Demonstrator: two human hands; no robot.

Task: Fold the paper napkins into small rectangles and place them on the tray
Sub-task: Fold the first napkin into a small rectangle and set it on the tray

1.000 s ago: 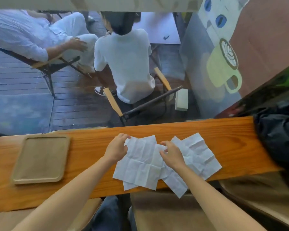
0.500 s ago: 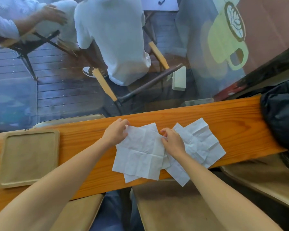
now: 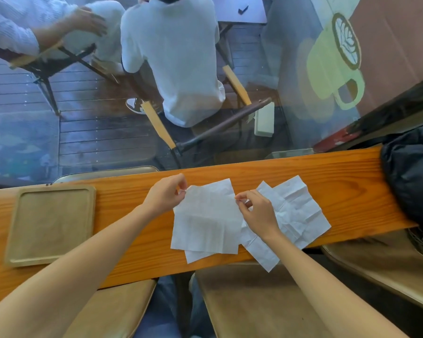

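The far corners of the white creased paper napkin (image 3: 205,215) were pinched by the left hand (image 3: 165,195) and right hand (image 3: 260,214) on the orange wooden counter (image 3: 315,176), between the empty square wooden tray (image 3: 10,240) and further loose white napkins (image 3: 298,211) overlapped beneath, a black bag (image 3: 410,181) crowding the right end

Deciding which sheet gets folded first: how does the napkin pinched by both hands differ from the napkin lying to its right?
The pinched napkin is held at its far corners by the left hand and right hand; the right-side napkin lies unheld. The pinched napkin's far edge looks lifted off the wooden counter; the right-side napkin lies down. The right-side napkin looks more creased and sits more skewed. Both are white and unfolded.
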